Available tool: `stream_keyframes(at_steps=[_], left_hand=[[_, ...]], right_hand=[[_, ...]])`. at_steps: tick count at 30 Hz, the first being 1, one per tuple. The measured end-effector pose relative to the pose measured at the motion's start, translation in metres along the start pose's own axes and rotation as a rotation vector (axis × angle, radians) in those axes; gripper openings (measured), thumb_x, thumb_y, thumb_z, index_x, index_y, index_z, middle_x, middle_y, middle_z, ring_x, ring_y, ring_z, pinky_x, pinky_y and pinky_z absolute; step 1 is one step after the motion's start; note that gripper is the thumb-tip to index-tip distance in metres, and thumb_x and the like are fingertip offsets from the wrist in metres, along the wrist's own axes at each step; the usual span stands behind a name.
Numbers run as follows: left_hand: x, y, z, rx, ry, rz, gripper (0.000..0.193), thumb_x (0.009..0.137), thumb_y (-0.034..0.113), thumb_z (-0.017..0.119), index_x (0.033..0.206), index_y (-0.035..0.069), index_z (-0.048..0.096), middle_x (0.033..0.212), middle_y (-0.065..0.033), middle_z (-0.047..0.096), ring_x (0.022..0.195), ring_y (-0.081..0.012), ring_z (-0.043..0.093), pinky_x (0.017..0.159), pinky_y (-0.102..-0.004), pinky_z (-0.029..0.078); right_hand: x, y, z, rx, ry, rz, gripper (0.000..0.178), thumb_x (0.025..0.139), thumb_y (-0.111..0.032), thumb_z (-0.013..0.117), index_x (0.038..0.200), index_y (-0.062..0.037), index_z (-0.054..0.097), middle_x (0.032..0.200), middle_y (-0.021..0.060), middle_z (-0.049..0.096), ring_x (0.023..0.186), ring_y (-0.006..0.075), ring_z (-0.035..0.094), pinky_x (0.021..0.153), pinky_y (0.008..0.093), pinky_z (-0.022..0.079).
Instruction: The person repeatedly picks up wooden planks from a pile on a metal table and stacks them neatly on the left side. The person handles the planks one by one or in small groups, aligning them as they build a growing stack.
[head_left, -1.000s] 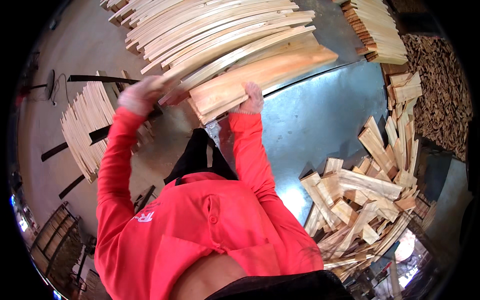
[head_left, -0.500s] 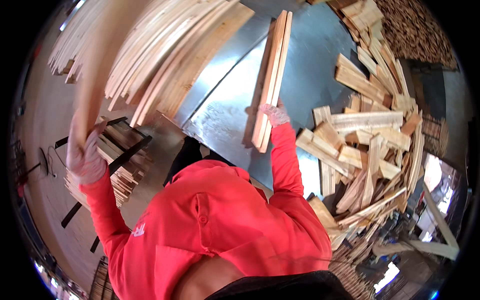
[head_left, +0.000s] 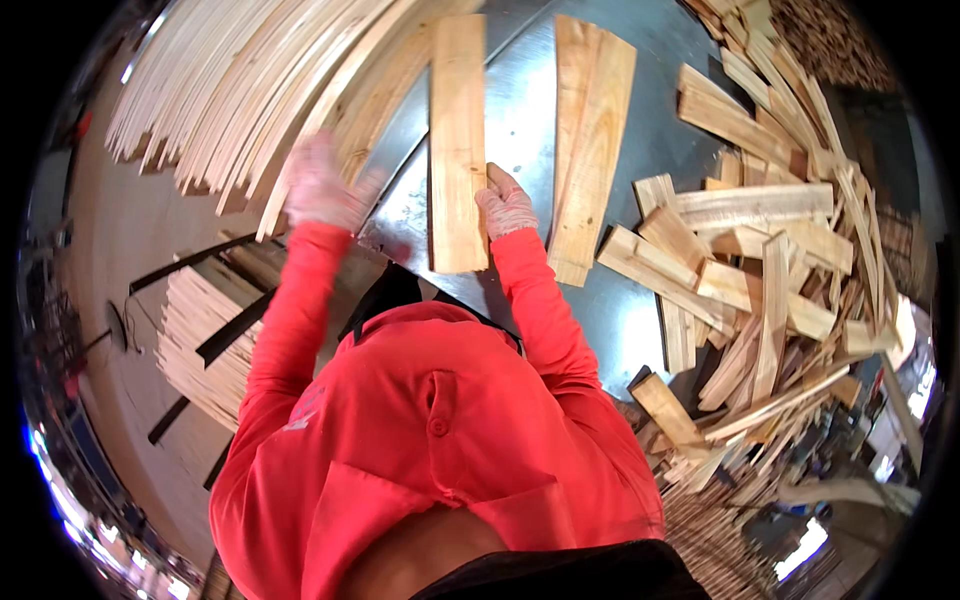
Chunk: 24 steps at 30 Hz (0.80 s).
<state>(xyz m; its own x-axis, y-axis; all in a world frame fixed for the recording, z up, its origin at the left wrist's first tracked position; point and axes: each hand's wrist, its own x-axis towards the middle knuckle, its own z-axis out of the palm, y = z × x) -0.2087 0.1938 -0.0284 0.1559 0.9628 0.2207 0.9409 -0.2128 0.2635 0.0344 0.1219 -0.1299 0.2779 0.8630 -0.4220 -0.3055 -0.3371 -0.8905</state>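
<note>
A flat wooden board (head_left: 458,150) lies lengthwise away from me over the metal table. At its right edge, near the close end, my right hand (head_left: 507,205) in a pale glove grips it with thumb and fingers. To the right of that hand, two overlapping boards (head_left: 592,150) rest on the table, slightly fanned. My left hand (head_left: 325,190), also gloved and blurred by motion, is empty with its fingers apart. It is beside the near end of a row of long boards (head_left: 270,90) at the far left.
The metal table (head_left: 520,100) has a dark seam across it. On the right, a jumbled heap of short wood offcuts (head_left: 750,260) spreads over its edge. More stacked boards (head_left: 205,320) sit on a black metal frame (head_left: 235,330) low on the left.
The raised board has left my left hand, which moved right and opened. The narrow-edged boards at my right hand are gone from that pose; a board now lies flat there, with two flat boards beside it.
</note>
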Motion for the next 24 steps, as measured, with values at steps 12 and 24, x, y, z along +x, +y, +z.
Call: stream_keyframes(at_steps=[12, 24], left_hand=[[0.062, -0.095, 0.003, 0.642, -0.193, -0.012, 0.075, 0.083, 0.030, 0.065, 0.146, 0.015, 0.027, 0.144, -0.0186, 0.037, 0.131, -0.0380, 0.039, 0.104, -0.0566, 0.031], [0.029, -0.040, 0.067, 0.288, -0.488, -0.101, 0.096, 0.076, 0.055, 0.067, 0.148, 0.015, 0.018, 0.141, -0.0211, 0.040, 0.127, -0.0406, 0.042, 0.099, -0.0518, 0.041]], right_hand=[[-0.024, -0.062, -0.040, -0.250, 0.202, -0.137, 0.045, 0.089, 0.000, 0.046, 0.134, 0.0007, 0.048, 0.128, 0.0153, 0.057, 0.117, 0.0229, 0.054, 0.101, 0.0303, 0.040], [-0.044, -0.115, -0.103, -0.583, 0.339, -0.253, 0.045, 0.090, -0.001, 0.048, 0.135, -0.0022, 0.048, 0.131, 0.0178, 0.055, 0.120, 0.0259, 0.054, 0.102, 0.0318, 0.040]])
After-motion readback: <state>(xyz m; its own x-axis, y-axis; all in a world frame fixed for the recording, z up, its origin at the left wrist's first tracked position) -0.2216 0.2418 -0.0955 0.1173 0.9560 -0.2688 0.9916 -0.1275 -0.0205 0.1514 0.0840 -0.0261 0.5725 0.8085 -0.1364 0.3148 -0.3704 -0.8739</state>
